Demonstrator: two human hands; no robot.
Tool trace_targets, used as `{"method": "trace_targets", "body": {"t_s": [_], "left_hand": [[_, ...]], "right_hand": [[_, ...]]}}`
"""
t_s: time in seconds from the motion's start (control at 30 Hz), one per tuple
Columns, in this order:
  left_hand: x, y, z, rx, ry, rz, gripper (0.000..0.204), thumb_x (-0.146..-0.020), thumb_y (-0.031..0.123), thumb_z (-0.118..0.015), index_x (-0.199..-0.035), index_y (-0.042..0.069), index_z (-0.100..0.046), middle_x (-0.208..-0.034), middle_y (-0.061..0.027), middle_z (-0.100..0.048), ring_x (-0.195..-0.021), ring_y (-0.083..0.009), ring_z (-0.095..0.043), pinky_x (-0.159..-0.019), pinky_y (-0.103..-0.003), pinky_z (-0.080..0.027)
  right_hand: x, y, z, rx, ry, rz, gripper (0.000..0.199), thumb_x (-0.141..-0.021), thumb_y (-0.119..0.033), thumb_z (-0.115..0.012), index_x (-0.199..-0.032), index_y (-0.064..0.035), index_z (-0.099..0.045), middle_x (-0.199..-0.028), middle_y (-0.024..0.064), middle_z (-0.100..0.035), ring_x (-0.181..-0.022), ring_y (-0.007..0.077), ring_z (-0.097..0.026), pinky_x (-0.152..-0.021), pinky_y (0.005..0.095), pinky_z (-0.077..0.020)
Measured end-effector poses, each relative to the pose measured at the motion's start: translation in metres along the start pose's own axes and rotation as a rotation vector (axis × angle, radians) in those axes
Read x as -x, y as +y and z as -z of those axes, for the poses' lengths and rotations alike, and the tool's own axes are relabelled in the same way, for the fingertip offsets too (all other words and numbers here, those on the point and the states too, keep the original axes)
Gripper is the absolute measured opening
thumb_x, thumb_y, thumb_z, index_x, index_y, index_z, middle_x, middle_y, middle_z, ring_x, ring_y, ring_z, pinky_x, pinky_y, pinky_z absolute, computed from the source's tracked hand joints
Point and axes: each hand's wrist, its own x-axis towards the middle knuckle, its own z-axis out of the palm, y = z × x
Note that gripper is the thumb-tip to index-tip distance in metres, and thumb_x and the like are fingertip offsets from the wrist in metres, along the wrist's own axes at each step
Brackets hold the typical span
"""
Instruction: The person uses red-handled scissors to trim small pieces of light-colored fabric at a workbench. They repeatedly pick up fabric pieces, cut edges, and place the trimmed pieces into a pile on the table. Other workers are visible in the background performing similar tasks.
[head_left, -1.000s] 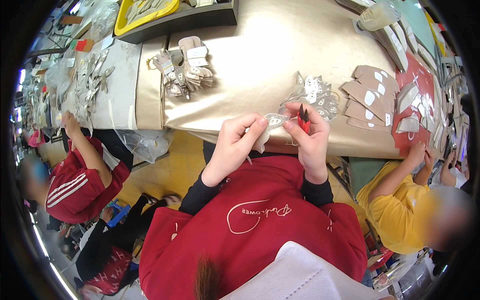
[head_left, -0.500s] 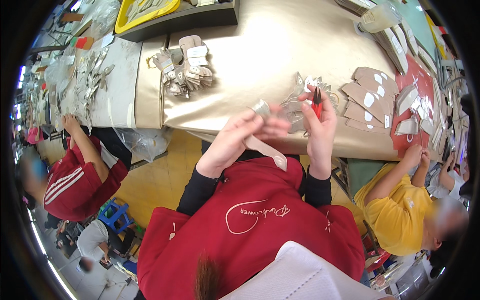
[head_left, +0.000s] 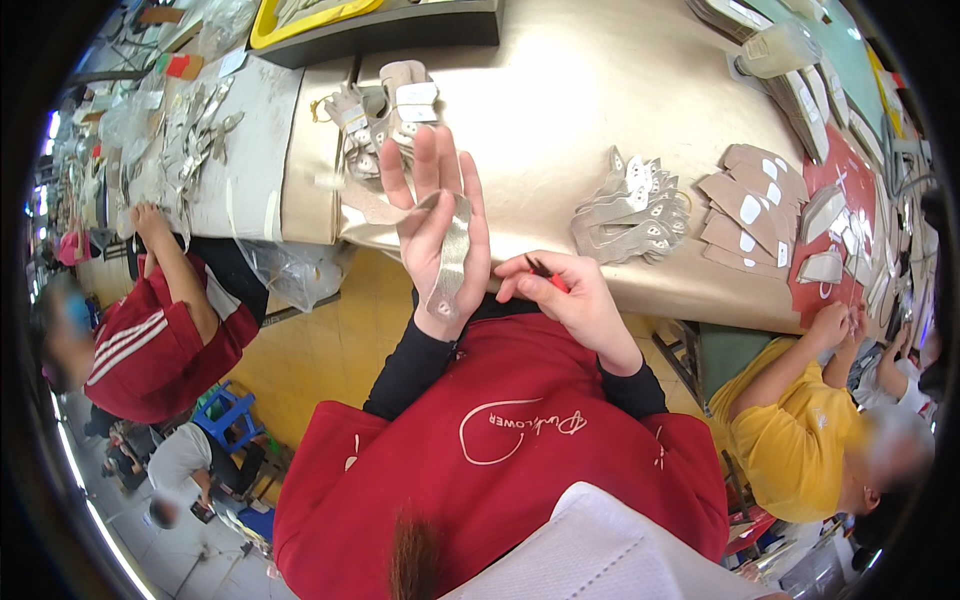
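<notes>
My left hand is raised palm up near the table's front edge, fingers stretched out. A long beige, shiny strap with a small eyelet at its rounded end lies across the palm, the thumb pressed on it; its other part trails left behind the fingers. My right hand is closed around small red thread snips, whose dark pointed tips stick out between the fingers; most of the handle is hidden. Right of my hands lies a fanned pile of similar straps. Beyond my left hand sit tied strap bundles.
The table has a gold cover. A black tray holding a yellow one stands at the far left. Beige cut pieces and a plastic bottle are at the right. Co-workers in red and yellow sit either side.
My left hand has moved left and turned palm up with the strap. The right hand has come down and left from the strap pile, its snips now pointing left.
</notes>
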Motion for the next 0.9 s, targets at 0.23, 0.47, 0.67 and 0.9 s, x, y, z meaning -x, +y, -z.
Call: {"method": "trace_targets", "body": {"t_s": [0.23, 0.47, 0.67, 0.9], "left_hand": [[-0.015, -0.003, 0.006, -0.032, 0.01, -0.067, 0.06, -0.1, -0.005, -0.041, -0.151, 0.026, -0.03, -0.154, -0.0023, -0.038, -0.145, -0.0139, -0.03, -0.122, -0.034, -0.023], [-0.007, 0.002, 0.008, 0.187, 0.018, -0.04, 0.058, -0.1, -0.006, -0.039, -0.149, 0.025, -0.034, -0.153, -0.0011, -0.038, -0.145, -0.0127, -0.031, -0.121, -0.032, -0.026], [0.009, 0.012, 0.019, 0.298, 0.053, -0.014, 0.057, -0.101, -0.005, -0.038, -0.149, 0.025, -0.034, -0.154, -0.0013, -0.037, -0.145, -0.0136, -0.031, -0.121, -0.032, -0.028], [-0.001, 0.021, 0.019, 0.005, 0.067, -0.13, 0.054, -0.1, -0.003, -0.04, -0.151, 0.014, -0.033, -0.155, -0.0051, -0.037, -0.143, -0.016, -0.035, -0.116, -0.033, -0.032]], "right_hand": [[0.006, 0.011, -0.022, 0.136, -0.043, 0.014, 0.019, -0.097, -0.011, -0.061, -0.108, 0.0027, -0.068, -0.088, 0.005, -0.071, -0.083, 0.0088, -0.066, -0.08, 0.0238, -0.0512], [0.022, 0.016, -0.041, 0.105, 0.013, 0.116, 0.017, -0.097, -0.005, -0.058, -0.11, 0.0025, -0.066, -0.089, 0.0057, -0.069, -0.087, 0.0094, -0.065, -0.081, 0.0245, -0.051], [0.029, 0.015, -0.063, 0.296, 0.108, 0.303, 0.017, -0.095, -0.002, -0.059, -0.11, 0.0028, -0.066, -0.093, 0.0074, -0.067, -0.086, 0.0122, -0.064, -0.079, 0.0261, -0.0508], [0.012, 0.029, -0.083, 0.6, 0.195, 0.437, 0.023, -0.088, -0.003, -0.067, -0.111, 0.0018, -0.066, -0.098, 0.006, -0.061, -0.093, 0.012, -0.058, -0.084, 0.0241, -0.046]]}}
